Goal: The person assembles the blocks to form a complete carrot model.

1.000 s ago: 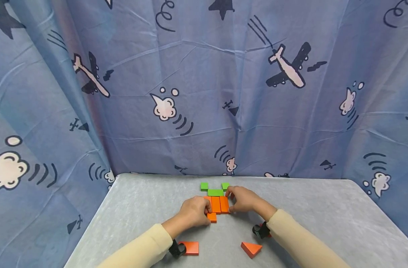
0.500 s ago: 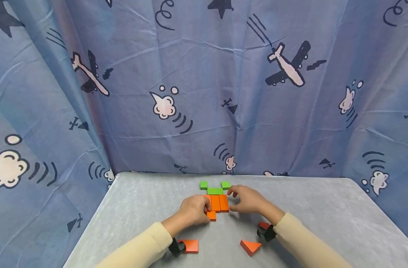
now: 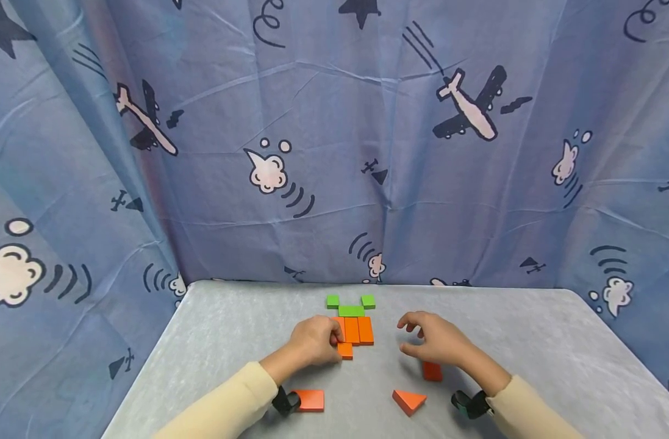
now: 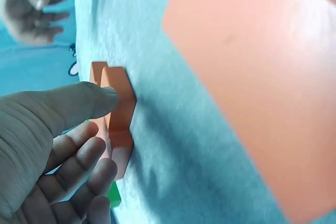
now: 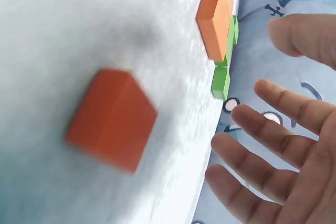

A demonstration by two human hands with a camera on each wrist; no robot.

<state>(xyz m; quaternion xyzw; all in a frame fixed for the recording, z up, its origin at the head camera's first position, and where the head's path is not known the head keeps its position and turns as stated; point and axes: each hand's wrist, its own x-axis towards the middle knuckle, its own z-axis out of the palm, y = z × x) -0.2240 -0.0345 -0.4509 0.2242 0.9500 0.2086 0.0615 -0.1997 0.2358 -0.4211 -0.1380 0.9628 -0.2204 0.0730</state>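
Observation:
Green and orange blocks form a flat figure at the back middle of the table. Two small green squares sit beyond a green rectangle. Orange rectangles lie side by side below it, with a small orange square block at their near edge. My left hand has its thumb against this small block, fingers curled beside the left rectangle; their exact contact is partly hidden. To the right, my right hand hovers with loosely bent fingers and nothing in them. Beneath it lies a red-orange block.
Nearer the front are an orange-red rectangular block beside the left wrist and an orange-red triangular block. A patterned blue curtain hangs behind the grey table. Each wrist carries a small black camera.
My right hand has let go of the right side of the orange rectangles and moved right and nearer, uncovering the red-orange block below it. My left hand has stayed in place.

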